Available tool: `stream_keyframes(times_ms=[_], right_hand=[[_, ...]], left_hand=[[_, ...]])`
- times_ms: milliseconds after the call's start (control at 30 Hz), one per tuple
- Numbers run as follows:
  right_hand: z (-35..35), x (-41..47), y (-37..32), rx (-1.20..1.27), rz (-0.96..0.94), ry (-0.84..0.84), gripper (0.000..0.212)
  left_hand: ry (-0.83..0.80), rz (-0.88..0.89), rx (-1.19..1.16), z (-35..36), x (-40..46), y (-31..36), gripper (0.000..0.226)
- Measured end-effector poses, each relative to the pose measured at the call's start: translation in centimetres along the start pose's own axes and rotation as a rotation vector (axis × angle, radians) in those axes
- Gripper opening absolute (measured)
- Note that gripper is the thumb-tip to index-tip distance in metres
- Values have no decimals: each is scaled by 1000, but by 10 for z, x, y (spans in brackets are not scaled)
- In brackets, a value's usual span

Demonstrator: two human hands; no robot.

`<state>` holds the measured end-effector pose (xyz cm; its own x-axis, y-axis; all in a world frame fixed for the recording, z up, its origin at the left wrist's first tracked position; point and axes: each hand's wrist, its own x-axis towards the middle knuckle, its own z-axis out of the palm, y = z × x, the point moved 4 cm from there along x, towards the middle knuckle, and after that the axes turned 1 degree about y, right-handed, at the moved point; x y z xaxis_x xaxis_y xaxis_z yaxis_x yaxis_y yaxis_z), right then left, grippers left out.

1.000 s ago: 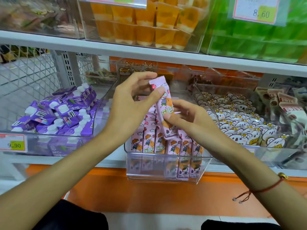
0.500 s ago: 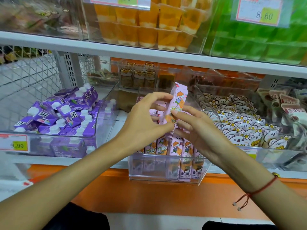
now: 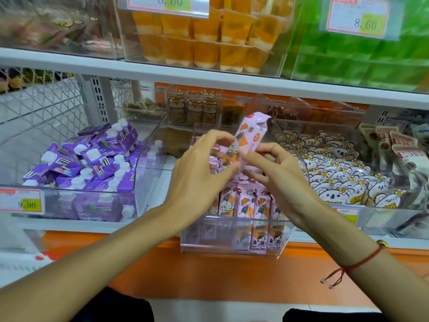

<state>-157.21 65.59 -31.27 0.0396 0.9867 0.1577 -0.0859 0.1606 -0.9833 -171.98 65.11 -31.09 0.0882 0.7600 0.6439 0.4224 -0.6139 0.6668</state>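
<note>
Head view shows left hand (image 3: 197,180) and right hand (image 3: 278,175) pinching the pink packet (image 3: 249,138) between their fingers; since a moment ago it leans rightward, over the bin (image 3: 232,248) below them, likely for reshelving.

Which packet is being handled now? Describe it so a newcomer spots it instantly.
On the lower shelf, find the clear middle bin between the purple cartons and the koala-face packs. Above it, the left hand and right hand pinch one pink stick packet. Unlike its neighbours standing in rows, it is raised and tilted.
</note>
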Motion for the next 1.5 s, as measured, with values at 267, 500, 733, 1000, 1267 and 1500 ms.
stream_keyframes(times_ms=[267,500,733,1000,1267,1500], right_hand=[[0,0,-4,-39,-77,-66,33],[-3,-3,-3,-159,-165,56,29],[-5,1,-5,-55,-30,28,22],[-5,1,-3,-52,60,6,28],[-5,-1,-18,-171,-196,-185,41],[-3,-2,-17,-194,-246,-203,40]], left_hand=[[-143,-37,-85,0,5,-6,24],[-125,-31,-25,2,3,-5,39],[-273,-334,-335,5,8,-6,23],[-334,-475,-444,8,6,-6,22],[-214,-232,-388,-1,10,1,41],[-166,-155,-344,-5,11,2,39]])
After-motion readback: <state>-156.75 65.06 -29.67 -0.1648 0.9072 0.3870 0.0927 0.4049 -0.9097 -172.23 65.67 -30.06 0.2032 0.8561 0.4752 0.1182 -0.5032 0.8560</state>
